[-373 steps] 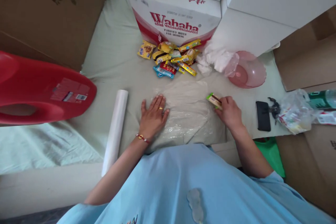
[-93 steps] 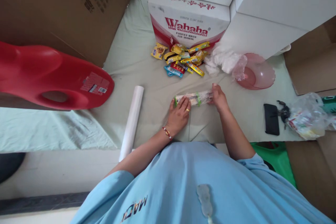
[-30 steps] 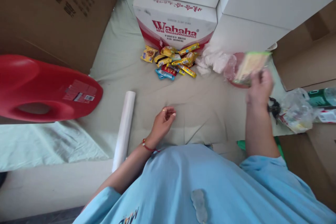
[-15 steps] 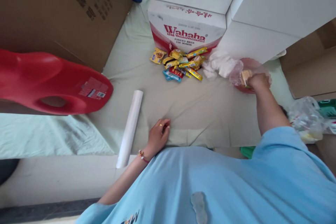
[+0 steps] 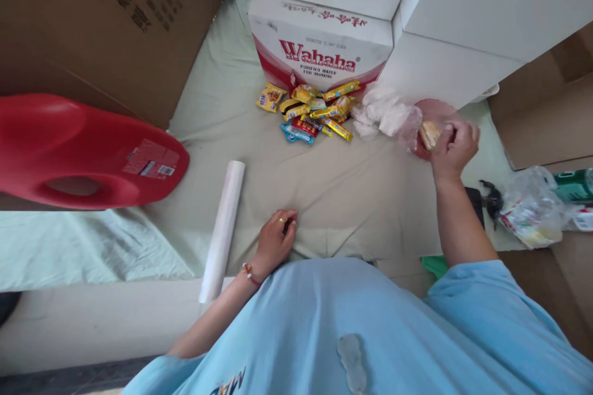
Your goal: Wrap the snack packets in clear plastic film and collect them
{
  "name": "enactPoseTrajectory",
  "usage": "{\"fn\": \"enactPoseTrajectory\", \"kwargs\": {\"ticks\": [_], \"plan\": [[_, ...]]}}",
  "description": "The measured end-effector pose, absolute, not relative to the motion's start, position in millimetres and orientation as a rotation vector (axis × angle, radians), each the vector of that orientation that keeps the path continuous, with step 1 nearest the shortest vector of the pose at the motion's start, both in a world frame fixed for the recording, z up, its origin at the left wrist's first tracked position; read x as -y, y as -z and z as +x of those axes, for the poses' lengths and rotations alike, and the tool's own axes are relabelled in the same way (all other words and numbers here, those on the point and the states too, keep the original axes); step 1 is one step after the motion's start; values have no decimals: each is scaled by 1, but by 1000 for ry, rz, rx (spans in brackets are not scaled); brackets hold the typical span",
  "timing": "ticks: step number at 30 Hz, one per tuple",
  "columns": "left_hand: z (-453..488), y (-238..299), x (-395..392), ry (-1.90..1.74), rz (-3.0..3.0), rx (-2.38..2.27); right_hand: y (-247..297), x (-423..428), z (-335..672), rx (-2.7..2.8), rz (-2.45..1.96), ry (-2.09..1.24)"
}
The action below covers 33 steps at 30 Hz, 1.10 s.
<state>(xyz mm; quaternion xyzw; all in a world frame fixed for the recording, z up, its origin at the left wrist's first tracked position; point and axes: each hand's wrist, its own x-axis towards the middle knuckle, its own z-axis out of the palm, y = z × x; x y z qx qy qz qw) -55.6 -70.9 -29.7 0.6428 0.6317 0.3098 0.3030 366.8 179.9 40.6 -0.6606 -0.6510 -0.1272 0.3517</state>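
My left hand (image 5: 275,237) rests on the green cloth near my body, its fingers loosely bent, with a gap between thumb and fingers and nothing visible in it. To its left lies a white roll (image 5: 222,231). At the right, my right hand (image 5: 456,145) is over a pinkish-red basin (image 5: 438,108), fingers curled in toward the thumb. Beside the thumb is a tan biscuit-like snack pack (image 5: 429,134). The fingertips are partly hidden, so whether they grip the pack is unclear. Crumpled clear-white plastic (image 5: 384,111) lies against the basin's left side.
Several yellow, blue and red snack packs (image 5: 315,111) lie before a Wahaha carton (image 5: 319,52). A large red jug (image 5: 92,154) and a brown cardboard box (image 5: 102,31) stand at left. White boxes (image 5: 463,68) rise behind the basin. A filled plastic bag (image 5: 532,210) sits far right.
My right hand has drawn slightly back toward me and its fingers are raised more. The snack pack beside it is tilted differently. My left hand stays on the cloth. The whole view has shifted slightly.
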Motion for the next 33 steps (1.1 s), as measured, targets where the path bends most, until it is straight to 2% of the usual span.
{"fn": "enactPoseTrajectory", "kwargs": {"ticks": [4,11,15,21,24,29,33], "plan": [[-54,32,72,-834,1710,-1689,-38,-193,293,2043,-1527,-16],[-55,32,74,-868,1691,-1677,-5,-225,233,2042,-1995,-258],[-55,28,78,-891,1523,-1685,1,-182,241,1687,-1731,-515],[-35,17,57,-973,1026,-1389,-9,-60,232,919,-1270,-1477],[-13,15,33,-1039,855,-1166,-17,-20,219,710,-1190,-1768],[14,22,15,-1023,908,-958,-22,-4,204,623,-1110,-1891],[7,21,23,-1093,933,-1385,-24,-9,199,604,-1089,-1882]]}}
